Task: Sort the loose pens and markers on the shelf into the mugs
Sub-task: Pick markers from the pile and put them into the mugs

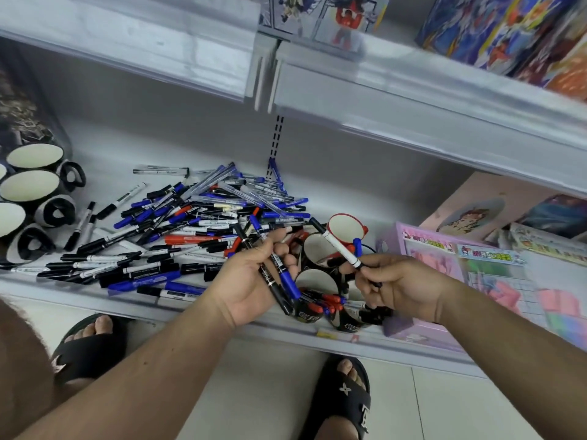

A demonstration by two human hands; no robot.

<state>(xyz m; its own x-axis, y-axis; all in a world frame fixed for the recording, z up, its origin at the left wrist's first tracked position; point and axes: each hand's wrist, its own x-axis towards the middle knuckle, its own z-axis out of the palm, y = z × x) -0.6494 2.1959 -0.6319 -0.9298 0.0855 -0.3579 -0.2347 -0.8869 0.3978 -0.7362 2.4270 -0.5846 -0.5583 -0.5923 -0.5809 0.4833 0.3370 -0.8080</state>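
Black-capped white marker (338, 246) pinched in right hand (397, 287); left hand (251, 281) grips two pens (279, 274) over the shelf's mugs (314, 284). Match colour, drop tip-down, one at a time.

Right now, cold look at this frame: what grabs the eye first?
The big heap of loose pens and markers sprawled across the middle of the shelf. In front of it, the left hand holds a few black and blue markers, and the right hand pinches a single white marker with a black cap. Both hover over the mugs at the shelf's front edge, one already holding red and blue markers.
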